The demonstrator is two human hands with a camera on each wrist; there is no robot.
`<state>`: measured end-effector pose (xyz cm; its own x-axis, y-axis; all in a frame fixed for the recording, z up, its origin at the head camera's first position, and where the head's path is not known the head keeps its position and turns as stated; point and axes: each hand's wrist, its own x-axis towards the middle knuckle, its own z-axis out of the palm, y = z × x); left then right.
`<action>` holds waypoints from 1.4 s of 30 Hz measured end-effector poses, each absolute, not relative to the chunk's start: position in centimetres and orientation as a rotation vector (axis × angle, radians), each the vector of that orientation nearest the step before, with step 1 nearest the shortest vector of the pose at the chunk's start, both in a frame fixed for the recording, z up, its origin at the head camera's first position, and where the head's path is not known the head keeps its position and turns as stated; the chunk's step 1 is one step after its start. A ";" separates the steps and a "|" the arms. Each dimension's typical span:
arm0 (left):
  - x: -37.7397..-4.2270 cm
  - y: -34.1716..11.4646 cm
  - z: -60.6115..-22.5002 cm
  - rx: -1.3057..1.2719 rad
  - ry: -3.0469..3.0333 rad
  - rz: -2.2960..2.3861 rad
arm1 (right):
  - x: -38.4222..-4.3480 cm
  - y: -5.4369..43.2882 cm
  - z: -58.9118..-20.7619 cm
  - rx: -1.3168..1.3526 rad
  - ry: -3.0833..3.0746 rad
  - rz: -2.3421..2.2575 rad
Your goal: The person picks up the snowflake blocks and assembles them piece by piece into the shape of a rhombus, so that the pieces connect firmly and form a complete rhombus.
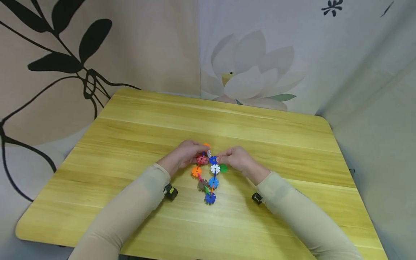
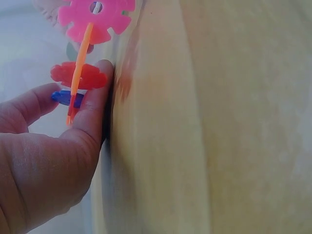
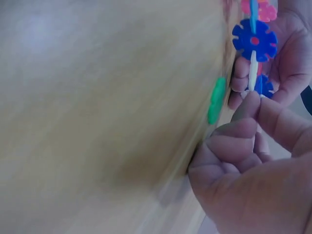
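Observation:
A loop-shaped chain of notched plastic snowflake discs hangs between both hands over the table. My left hand point(image 1: 185, 154) grips its left upper part, around a red disc point(image 1: 201, 160). In the left wrist view, a blue disc point(image 2: 61, 97) sits between the thumb and fingers, near an edge-on orange disc point(image 2: 80, 61). Opposite, my right hand point(image 1: 239, 159) pinches the chain's other side at a blue disc point(image 1: 213, 160), thumb against forefinger. Below come a white disc point(image 1: 215, 169), a light blue disc point(image 1: 213, 182) and a dark blue disc point(image 1: 210, 198) at the bottom.
A loose green disc point(image 3: 216, 100) lies on the tabletop beside the right hand. The wooden table point(image 1: 292, 213) has rounded corners and meets printed cloth point(image 1: 156, 47) at the back. Each wrist wears a small black camera, the left one point(image 1: 170, 192) near the sleeve cuff.

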<state>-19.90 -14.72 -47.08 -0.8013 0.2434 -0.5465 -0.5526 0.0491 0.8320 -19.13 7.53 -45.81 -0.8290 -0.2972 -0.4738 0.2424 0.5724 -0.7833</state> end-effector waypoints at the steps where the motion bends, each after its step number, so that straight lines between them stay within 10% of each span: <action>1: -20.0 -14.7 -47.1 -0.312 1.773 1.801 | -19.1 7.5 -45.7 -0.038 2.218 -1.233; 42: -20.5 -14.0 -48.2 -0.378 1.655 1.936 | -20.0 7.3 -45.7 0.026 2.159 -1.284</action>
